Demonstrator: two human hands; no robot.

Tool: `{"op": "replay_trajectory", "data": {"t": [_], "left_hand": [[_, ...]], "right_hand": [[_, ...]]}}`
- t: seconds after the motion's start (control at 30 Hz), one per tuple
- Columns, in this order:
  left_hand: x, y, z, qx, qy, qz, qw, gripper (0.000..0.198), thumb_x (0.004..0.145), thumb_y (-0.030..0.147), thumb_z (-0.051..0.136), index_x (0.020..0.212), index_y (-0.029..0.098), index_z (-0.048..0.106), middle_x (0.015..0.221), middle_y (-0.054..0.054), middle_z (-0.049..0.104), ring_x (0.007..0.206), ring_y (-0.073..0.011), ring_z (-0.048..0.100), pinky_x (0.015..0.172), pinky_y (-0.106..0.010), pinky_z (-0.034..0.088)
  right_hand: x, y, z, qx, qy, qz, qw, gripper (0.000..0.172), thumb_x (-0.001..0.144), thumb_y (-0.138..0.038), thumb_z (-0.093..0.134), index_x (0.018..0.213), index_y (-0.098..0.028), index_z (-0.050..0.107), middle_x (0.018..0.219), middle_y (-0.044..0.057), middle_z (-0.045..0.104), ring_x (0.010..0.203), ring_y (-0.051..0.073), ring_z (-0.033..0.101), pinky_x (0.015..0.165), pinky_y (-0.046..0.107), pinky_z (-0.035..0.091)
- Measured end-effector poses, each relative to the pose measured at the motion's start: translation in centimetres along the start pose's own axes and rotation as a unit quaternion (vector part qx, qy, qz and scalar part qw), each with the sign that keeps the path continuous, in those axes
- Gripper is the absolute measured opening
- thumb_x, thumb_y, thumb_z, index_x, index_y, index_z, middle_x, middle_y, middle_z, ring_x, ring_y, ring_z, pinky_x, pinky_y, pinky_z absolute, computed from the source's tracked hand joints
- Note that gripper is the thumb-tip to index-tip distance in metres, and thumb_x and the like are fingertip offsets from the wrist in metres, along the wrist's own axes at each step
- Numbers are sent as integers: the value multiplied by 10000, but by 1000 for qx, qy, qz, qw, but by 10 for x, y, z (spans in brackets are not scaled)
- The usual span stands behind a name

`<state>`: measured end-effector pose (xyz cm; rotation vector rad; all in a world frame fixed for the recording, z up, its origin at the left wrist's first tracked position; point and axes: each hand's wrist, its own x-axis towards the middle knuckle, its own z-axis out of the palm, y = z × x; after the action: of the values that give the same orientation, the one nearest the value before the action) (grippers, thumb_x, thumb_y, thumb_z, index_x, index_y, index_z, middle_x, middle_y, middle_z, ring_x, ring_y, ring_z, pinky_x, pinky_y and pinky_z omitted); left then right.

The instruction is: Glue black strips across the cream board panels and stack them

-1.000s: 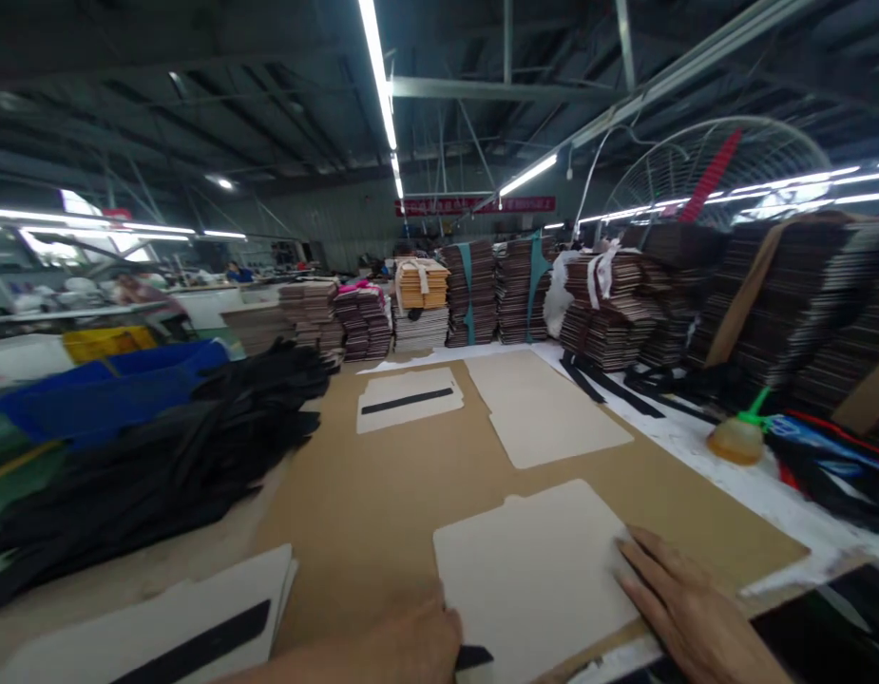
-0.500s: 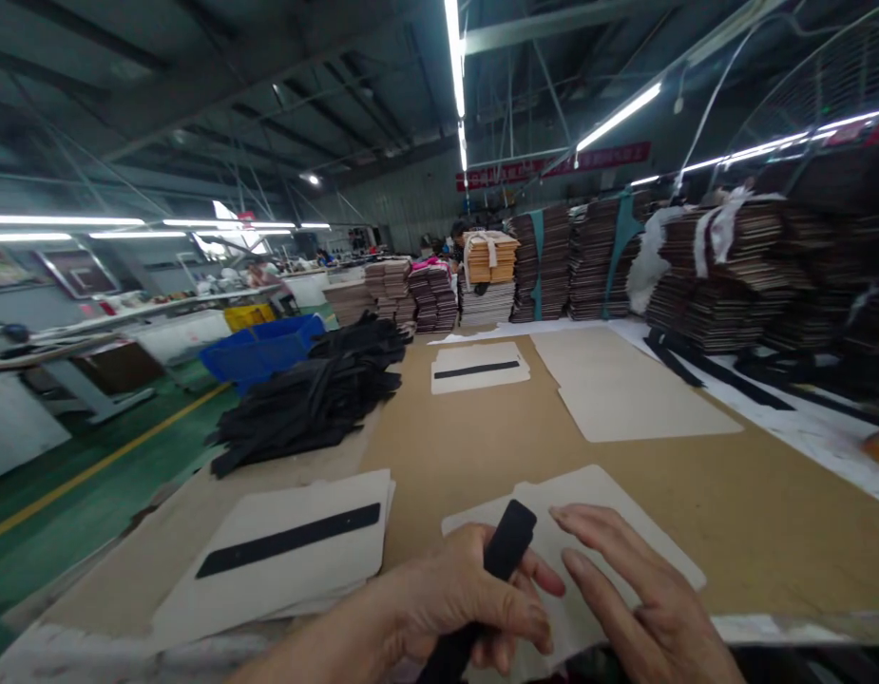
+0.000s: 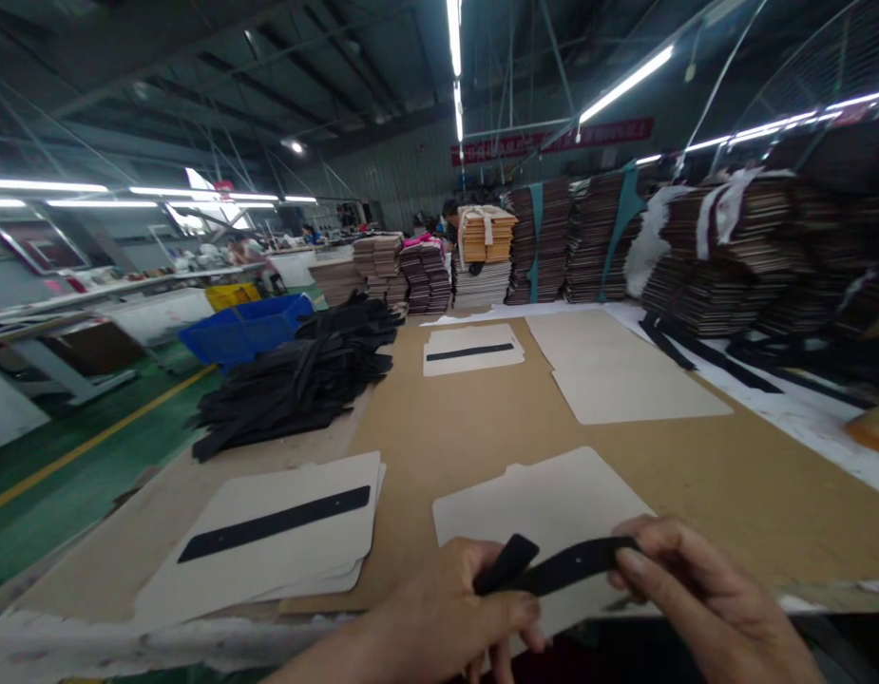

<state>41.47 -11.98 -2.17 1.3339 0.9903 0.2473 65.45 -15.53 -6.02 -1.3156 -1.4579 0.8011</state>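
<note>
My left hand (image 3: 474,608) is closed around black strips, with one short end sticking up past the fingers. From it a black strip (image 3: 578,562) runs right, slightly arched, to my right hand (image 3: 696,589), which pinches its far end. Both hands are above the front part of a pale board (image 3: 531,503) at the table's near edge. At the left lies a stack of pale boards (image 3: 282,494) with a black strip (image 3: 275,524) across the top one.
A heap of black strips (image 3: 296,380) lies left of centre, beside a blue bin (image 3: 246,328). Farther back on the brown table (image 3: 474,427) are a small pale board (image 3: 474,363) bearing a strip and larger pale sheets (image 3: 624,370). Tall stacks (image 3: 539,247) stand behind.
My right hand has gone from open and empty to pinching a strip's end, drawn out to the right of my left hand. The view has shifted slightly.
</note>
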Motion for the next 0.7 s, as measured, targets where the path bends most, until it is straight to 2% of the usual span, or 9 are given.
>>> {"op": "replay_trajectory", "data": {"t": [0.1, 0.2, 0.3, 0.47, 0.57, 0.7], "left_hand": [[-19, -14, -12, 92, 40, -78, 992, 262, 826, 377, 563, 938, 175, 686, 659, -1, 678, 514, -93, 549, 452, -165, 361], [-27, -34, -19, 107, 70, -74, 989, 299, 832, 442, 535, 912, 186, 667, 701, 6, 691, 540, -99, 526, 462, -178, 344], [-21, -49, -19, 103, 146, -65, 982, 376, 804, 518, 519, 913, 180, 643, 631, 11, 658, 513, -114, 492, 451, -204, 327], [-1, -47, -20, 136, 284, -47, 948, 398, 803, 513, 505, 957, 167, 627, 577, 12, 642, 593, -176, 592, 592, -271, 396], [6, -43, -23, 147, 303, -58, 940, 398, 798, 513, 512, 958, 167, 628, 521, 28, 615, 594, -200, 606, 637, -297, 398], [11, -47, -24, 131, 326, -62, 934, 432, 770, 534, 543, 975, 163, 627, 498, 52, 565, 582, -209, 619, 655, -303, 410]], "right_hand": [[-2, 23, -29, -1, 33, 105, 994, 304, 768, -536, 655, 749, -235, 611, 687, 8, 609, 642, 168, 615, 577, 225, 537], [-2, 40, -42, -5, 45, 149, 988, 364, 688, -539, 700, 904, -249, 654, 708, -1, 609, 646, 183, 607, 576, 259, 536], [6, 48, -43, -62, 34, 142, 987, 410, 710, -509, 679, 1034, -258, 663, 690, -22, 586, 645, 173, 585, 579, 255, 506], [42, 59, -40, -128, 12, 115, 985, 366, 778, -498, 590, 977, -213, 706, 756, 5, 651, 705, 184, 610, 638, 283, 487], [60, 66, -36, -168, 20, 100, 981, 344, 763, -484, 574, 894, -205, 727, 710, 10, 664, 668, 188, 618, 642, 303, 483], [68, 72, -30, -175, 24, 88, 980, 320, 759, -460, 568, 872, -208, 731, 695, 12, 682, 657, 192, 631, 633, 308, 485]]}}
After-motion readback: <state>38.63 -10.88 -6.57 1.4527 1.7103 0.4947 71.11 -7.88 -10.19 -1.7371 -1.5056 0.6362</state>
